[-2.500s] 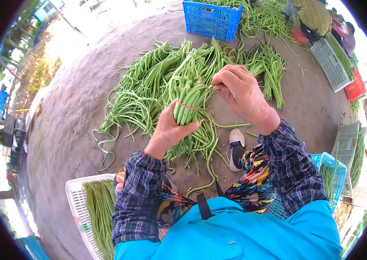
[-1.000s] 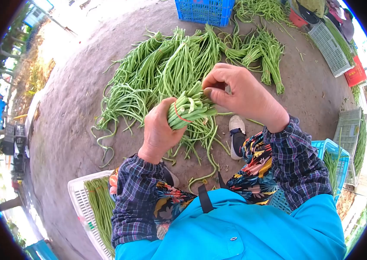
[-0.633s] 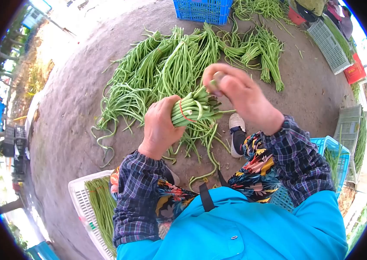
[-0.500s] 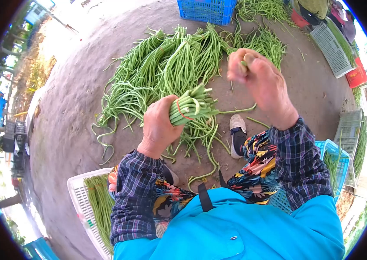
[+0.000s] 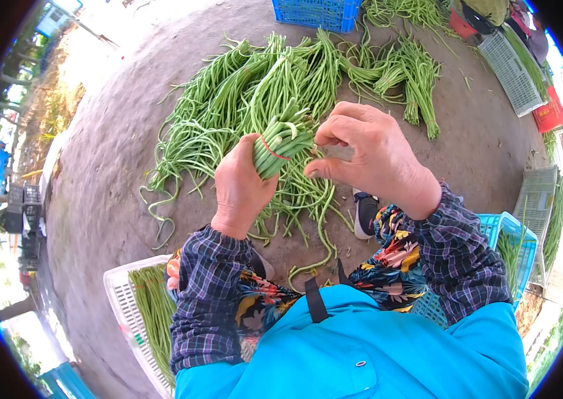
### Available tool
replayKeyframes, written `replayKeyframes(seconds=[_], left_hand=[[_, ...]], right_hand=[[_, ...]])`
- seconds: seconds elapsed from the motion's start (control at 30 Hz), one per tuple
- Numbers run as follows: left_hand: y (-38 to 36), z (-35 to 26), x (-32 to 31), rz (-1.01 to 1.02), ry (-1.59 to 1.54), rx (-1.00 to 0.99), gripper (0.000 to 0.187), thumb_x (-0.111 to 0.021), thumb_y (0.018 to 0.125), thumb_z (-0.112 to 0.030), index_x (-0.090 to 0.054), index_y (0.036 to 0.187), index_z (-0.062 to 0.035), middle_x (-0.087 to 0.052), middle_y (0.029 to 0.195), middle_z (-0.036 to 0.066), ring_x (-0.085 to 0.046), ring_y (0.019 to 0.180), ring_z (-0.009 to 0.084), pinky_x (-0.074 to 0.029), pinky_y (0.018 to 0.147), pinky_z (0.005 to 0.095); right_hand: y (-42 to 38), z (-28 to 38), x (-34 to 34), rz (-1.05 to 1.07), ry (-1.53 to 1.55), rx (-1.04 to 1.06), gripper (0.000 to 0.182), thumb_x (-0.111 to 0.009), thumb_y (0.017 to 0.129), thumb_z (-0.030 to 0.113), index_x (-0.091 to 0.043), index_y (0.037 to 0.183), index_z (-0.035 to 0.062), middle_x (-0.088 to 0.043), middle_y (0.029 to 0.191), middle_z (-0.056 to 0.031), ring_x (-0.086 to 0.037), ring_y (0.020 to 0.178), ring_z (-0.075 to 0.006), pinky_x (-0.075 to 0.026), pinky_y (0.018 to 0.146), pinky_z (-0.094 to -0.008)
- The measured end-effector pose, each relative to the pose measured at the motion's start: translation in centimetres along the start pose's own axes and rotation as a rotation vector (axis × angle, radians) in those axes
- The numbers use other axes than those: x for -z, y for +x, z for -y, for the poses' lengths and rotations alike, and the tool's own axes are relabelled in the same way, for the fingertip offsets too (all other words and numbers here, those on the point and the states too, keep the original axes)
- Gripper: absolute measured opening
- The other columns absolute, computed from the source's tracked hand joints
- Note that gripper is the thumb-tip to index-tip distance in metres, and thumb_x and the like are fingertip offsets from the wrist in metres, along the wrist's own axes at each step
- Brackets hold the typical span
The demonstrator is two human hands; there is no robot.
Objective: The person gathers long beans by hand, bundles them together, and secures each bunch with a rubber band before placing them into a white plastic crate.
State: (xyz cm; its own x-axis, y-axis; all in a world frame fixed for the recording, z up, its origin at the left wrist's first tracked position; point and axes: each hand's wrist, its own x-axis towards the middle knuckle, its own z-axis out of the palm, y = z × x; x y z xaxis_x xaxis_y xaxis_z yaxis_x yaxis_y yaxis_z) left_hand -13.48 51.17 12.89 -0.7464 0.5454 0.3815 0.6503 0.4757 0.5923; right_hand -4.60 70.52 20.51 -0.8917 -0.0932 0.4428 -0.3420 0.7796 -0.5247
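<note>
My left hand (image 5: 241,186) is wrapped round a bundle of long green beans (image 5: 280,147), near its end. A red rubber band circles the bundle, and the bean tips point up and right. Close to those tips, on the right, is my right hand (image 5: 371,149), its thumb and forefinger apart with nothing seen between them; its other fingers are curled. Beyond the bundle, a big heap of long green beans (image 5: 228,100) lies on the ground.
A white crate (image 5: 122,292) of beans stands by my left leg, a light blue crate (image 5: 527,256) at my right. A blue crate (image 5: 318,14) sits beyond the heap. Grey crates (image 5: 511,73) and a red container (image 5: 549,112) line the right side. More bundled beans (image 5: 414,80) lie right of the heap.
My right hand has moved left and down to the bundle's tips, its thumb and forefinger now apart; the green piece it pinched is no longer seen. The bundle tilts more upright.
</note>
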Motion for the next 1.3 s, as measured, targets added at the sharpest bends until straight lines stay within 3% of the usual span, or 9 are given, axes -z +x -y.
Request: replayKeyframes(seconds=[0.37,0.47,0.53,0.67,0.77,0.83,0.93,1.17,1.3], left_hand=[[0.1,-0.3,0.6,-0.029,-0.017,0.045,0.047,-0.07,0.063,-0.007,-0.052,0.106,-0.0027,-0.061,0.084,0.018,-0.06,0.077,0.0372,-0.048,0.065,0.042],[0.1,-0.2,0.9,-0.057,-0.043,0.054,0.046,-0.07,0.063,-0.008,-0.052,0.106,-0.0027,-0.061,0.084,0.018,-0.06,0.077,0.0372,-0.048,0.065,0.0419],[0.2,0.2,0.9,-0.096,-0.046,0.037,0.046,-0.071,0.064,-0.009,-0.052,0.106,-0.0028,-0.061,0.084,0.017,-0.06,0.077,0.0367,-0.048,0.066,0.0414],[-0.2,0.7,1.3,-0.123,-0.064,0.032,0.046,-0.073,0.065,-0.011,-0.052,0.105,-0.003,-0.061,0.085,0.016,-0.06,0.078,0.0357,-0.048,0.067,0.04],[-0.8,1.0,1.4,-0.141,-0.135,-0.05,0.045,-0.073,0.064,-0.011,-0.052,0.104,-0.003,-0.061,0.085,0.015,-0.059,0.078,0.0354,-0.047,0.068,0.0399],[-1.1,1.4,1.2,-0.123,-0.155,-0.061,0.046,-0.073,0.064,-0.011,-0.052,0.104,-0.0031,-0.06,0.084,0.014,-0.059,0.078,0.035,-0.047,0.068,0.0398],[-1.1,1.5,1.1,-0.108,-0.09,-0.062,0.047,-0.071,0.065,-0.007,-0.052,0.108,-0.0019,-0.065,0.087,0.014,-0.066,0.08,0.0258,-0.05,0.072,0.0312],[-0.6,0.8,0.5,-0.079,-0.039,-0.128,0.047,-0.073,0.064,-0.009,-0.053,0.106,-0.0026,-0.063,0.085,0.014,-0.063,0.078,0.0311,-0.049,0.069,0.035],[-0.4,0.2,0.5,-0.084,-0.011,-0.179,0.048,-0.074,0.063,-0.011,-0.053,0.105,-0.0032,-0.061,0.084,0.014,-0.061,0.077,0.033,-0.048,0.068,0.0371]], right_hand=[[1.0,-0.3,-2.2,-0.154,-0.217,0.126,0.018,-0.065,0.079,0.017,-0.052,0.079,0.0039,-0.055,0.074,-0.0092,-0.056,0.071,-0.0288,-0.044,0.063,-0.0373],[0.9,0.7,-2.2,-0.086,0.154,0.041,0.016,-0.059,0.086,0.016,-0.051,0.081,0.0023,-0.051,0.071,-0.0058,-0.052,0.064,-0.0212,-0.041,0.059,-0.0326],[0.5,2.5,-1.1,0.187,0.732,-0.34,0.017,-0.051,0.092,0.016,-0.052,0.083,0.0013,-0.045,0.068,-0.0006,-0.044,0.062,-0.0102,-0.037,0.055,-0.027],[-0.3,2.4,0.3,0.218,1.029,-0.107,0.023,-0.051,0.094,0.02,-0.049,0.081,0.0016,-0.038,0.065,0.002,-0.035,0.062,-0.006,-0.032,0.053,-0.0241],[-0.6,-1.7,1.7,-0.11,0.844,-0.304,0.023,-0.054,0.093,0.023,-0.053,0.083,0.0017,-0.042,0.066,-0.0003,-0.041,0.063,-0.0063,-0.036,0.055,-0.0239],[-0.1,-4.4,2.8,0.037,0.061,-0.476,0.021,-0.059,0.089,0.02,-0.06,0.085,0.0001,-0.05,0.068,-0.0047,-0.051,0.068,-0.0076,-0.042,0.06,-0.0244],[-0.8,-4.8,1.2,-0.188,-0.175,-0.179,0.018,-0.063,0.085,0.016,-0.063,0.085,-0.0019,-0.054,0.069,-0.0081,-0.054,0.068,-0.0092,-0.045,0.063,-0.025],[-0.1,-0.6,1.9,0.142,0.528,-0.432,0.027,-0.065,0.086,0.025,-0.064,0.09,-0.0013,-0.054,0.076,0.0017,-0.048,0.069,-0.004,-0.041,0.061,-0.0207],[0.1,-0.5,0.5,0.157,0.604,-0.417,0.03,-0.066,0.086,0.028,-0.064,0.093,-0.0015,-0.055,0.077,0.0015,-0.048,0.069,-0.0032,-0.04,0.059,-0.0207]])
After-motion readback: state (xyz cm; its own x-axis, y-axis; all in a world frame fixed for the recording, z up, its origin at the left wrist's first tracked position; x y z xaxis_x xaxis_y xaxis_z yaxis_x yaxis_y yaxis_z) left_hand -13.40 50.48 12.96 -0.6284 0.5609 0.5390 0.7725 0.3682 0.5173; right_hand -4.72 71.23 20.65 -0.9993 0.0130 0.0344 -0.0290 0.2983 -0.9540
